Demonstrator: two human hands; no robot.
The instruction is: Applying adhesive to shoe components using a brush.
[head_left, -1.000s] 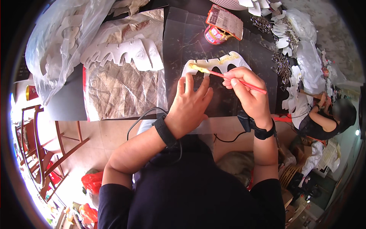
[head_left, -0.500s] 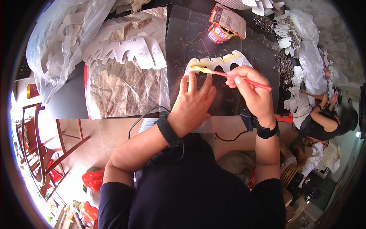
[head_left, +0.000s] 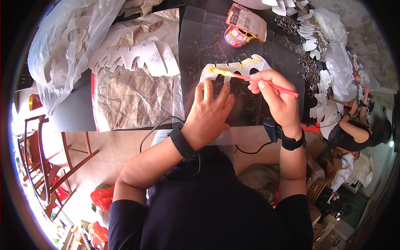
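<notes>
A white curved cut-out piece (head_left: pixel 237 66) with notches along its edge lies on the dark table, with yellow smears along its upper side. My left hand (head_left: pixel 211 106) rests flat with fingers spread, the fingertips on the piece's near left edge. My right hand (head_left: pixel 275 93) pinches the red handle of a thin brush (head_left: pixel 239 76). Its yellow-coated tip touches or hovers just over the piece's left part; which of the two I cannot tell. Beyond the piece stands a red and white tin (head_left: pixel 236 36) with a stained printed cover (head_left: pixel 248 21) lying across its top.
Similar white pieces (head_left: pixel 129 56) lie on a brown sheet in clear plastic (head_left: pixel 135 98) at left, beside a plastic bag (head_left: pixel 68 46). Metal chains (head_left: pixel 309 68) and more white pieces line the right side. Another person (head_left: pixel 354 129) sits at far right; a wooden chair (head_left: pixel 41 166) stands lower left.
The brush tip has shifted slightly along the white piece, and yellow now shows on its left part. The view has moved a little. My left hand holds nearly the same place.
</notes>
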